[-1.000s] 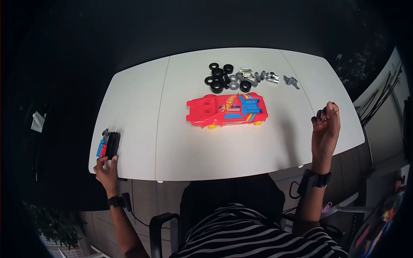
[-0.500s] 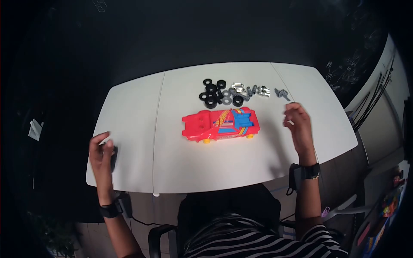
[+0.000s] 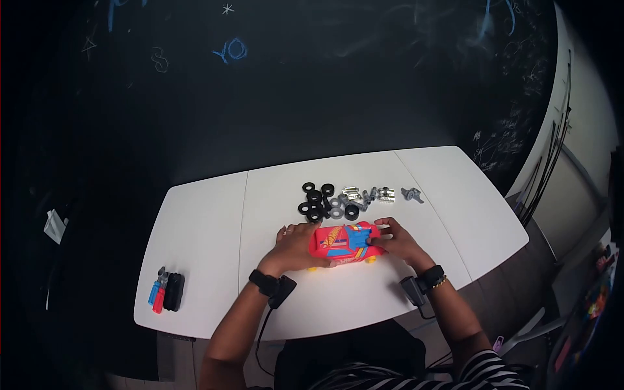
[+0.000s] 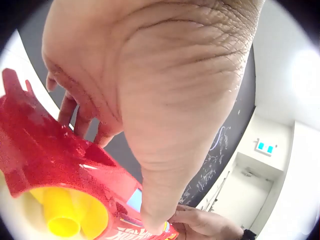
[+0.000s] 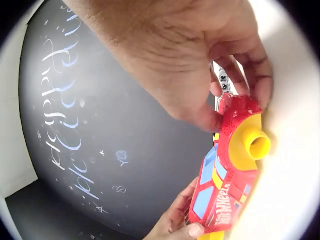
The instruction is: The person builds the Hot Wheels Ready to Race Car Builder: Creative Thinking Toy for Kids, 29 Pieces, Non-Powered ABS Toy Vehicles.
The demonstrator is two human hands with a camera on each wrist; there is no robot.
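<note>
A red toy car [image 3: 344, 240] with a blue rear section and yellow axle hubs stands on the white table [image 3: 201, 227] in the head view. My left hand [image 3: 294, 250] grips its left end, thumb along the near side and fingers over the far side. At the other end my right hand [image 3: 402, 244] holds the body between thumb and fingers. The left wrist view shows a wheel-less yellow hub [image 4: 64, 225] under the red body. In the right wrist view another yellow hub [image 5: 257, 145] sticks out below the right hand.
Behind the car lie several black tyres [image 3: 314, 195], grey rings [image 3: 336, 212], chrome parts [image 3: 386, 194] and a grey piece [image 3: 411, 194]. At the table's left are a red-handled tool [image 3: 158, 303], a blue-handled one [image 3: 154, 292] and a black block [image 3: 173, 291]. A blackboard [image 3: 312, 97] rises behind.
My left hand has left the black block at the table's left and come to the car. My right hand has moved in from the right. Both hold the car now; the head view has tilted up.
</note>
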